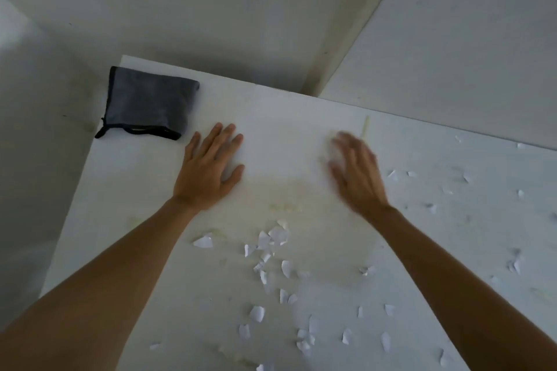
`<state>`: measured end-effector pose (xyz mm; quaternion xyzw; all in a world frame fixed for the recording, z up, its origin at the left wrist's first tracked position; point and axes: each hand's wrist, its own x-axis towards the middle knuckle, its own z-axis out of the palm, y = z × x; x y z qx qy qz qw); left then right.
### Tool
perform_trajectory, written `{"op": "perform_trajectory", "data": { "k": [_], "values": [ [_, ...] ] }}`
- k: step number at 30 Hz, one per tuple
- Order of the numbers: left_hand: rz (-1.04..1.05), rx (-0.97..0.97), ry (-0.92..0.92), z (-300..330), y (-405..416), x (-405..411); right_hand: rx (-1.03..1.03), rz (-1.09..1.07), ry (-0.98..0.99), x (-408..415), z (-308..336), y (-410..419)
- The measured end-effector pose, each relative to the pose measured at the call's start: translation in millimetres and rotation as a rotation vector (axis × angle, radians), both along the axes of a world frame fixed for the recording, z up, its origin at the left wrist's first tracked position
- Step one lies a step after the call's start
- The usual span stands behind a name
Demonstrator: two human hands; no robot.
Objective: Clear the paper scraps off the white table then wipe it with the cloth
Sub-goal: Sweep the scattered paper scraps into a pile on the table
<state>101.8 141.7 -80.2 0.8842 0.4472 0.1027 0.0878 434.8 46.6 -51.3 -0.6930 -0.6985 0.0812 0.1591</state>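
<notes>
At the far left corner of the white table (286, 117) lies the cloth (147, 102), a folded grey square with dark edging, its left side hanging a little past the table's edge. It lies flat and nothing touches it.

Just right of the cloth, apart from it, the left hand (208, 166) rests palm down on the table. Its grip is wide: fingers straight and slightly spread, thumb out to the right, holding nothing.

Between the two forearms, nearer the person, the scraps (271, 253) lie thickest: small torn white pieces in a loose cluster that trails toward the near edge. One larger piece (203, 241) sits off to the left of the cluster, near the left forearm. A faint yellowish stain shows on the table just beyond the cluster.

The right hand (355, 172) is further right, about level with the left, and blurred. Its fingers are extended and its grip is wide, with nothing in it; whether the palm touches the table cannot be told. A thin pale sliver (365, 126) lies just beyond its fingertips.

To the right of the right forearm more scraps are scattered thinly, well apart from one another, out toward the table's right side.
</notes>
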Motion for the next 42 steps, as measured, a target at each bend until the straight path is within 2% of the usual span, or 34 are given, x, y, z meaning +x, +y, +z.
{"op": "perform_trajectory", "data": {
  "k": [2, 3, 8, 14, 16, 19, 21, 24, 30, 33, 35, 37, 38, 42],
  "values": [
    [-0.001, 0.015, -0.01, 0, 0, 0, -0.123, -0.276, 0.042, 23, 0, 5],
    [0.001, 0.021, -0.014, 1, 0, 0, -0.17, -0.29, 0.038, 27, -3, 4],
    [0.011, 0.016, -0.023, 1, -1, 1, -0.165, 0.065, -0.081, -7, -20, -28],
    [0.021, -0.018, -0.009, 2, -1, 0, -0.094, 0.516, 0.069, -62, -8, -78],
    [0.028, -0.021, -0.008, 1, 0, 0, -0.078, 0.425, 0.152, -65, 4, -80],
    [0.027, -0.02, -0.015, -2, 0, -1, -0.029, -0.042, 0.213, -57, 9, -74],
    [0.015, -0.019, -0.036, -4, 0, -3, -0.116, -0.222, 0.209, -58, 2, -75],
    [0.012, -0.001, -0.051, -7, -2, -3, -0.166, -0.121, 0.186, -84, -14, -89],
    [0.039, 0.01, -0.085, -6, -9, -1, -0.186, 0.148, 0.358, -148, -4, -130],
    [0.058, -0.02, -0.107, -1, -17, -1, -0.145, 0.017, 0.445, -157, 8, -149],
    [0.061, -0.029, -0.109, 1, -24, -1, -0.087, -0.192, 0.416, -151, 9, -150],
    [0.054, -0.043, -0.1, 4, -28, -3, -0.133, -0.303, 0.377, -145, 11, -148],
    [0.051, -0.052, -0.096, 5, -31, -4, -0.182, -0.266, 0.356, -146, 11, -147],
    [0.033, -0.077, -0.059, 9, -50, -12, -0.27, 0.13, 0.264, -170, 15, -157]
  ]
}}
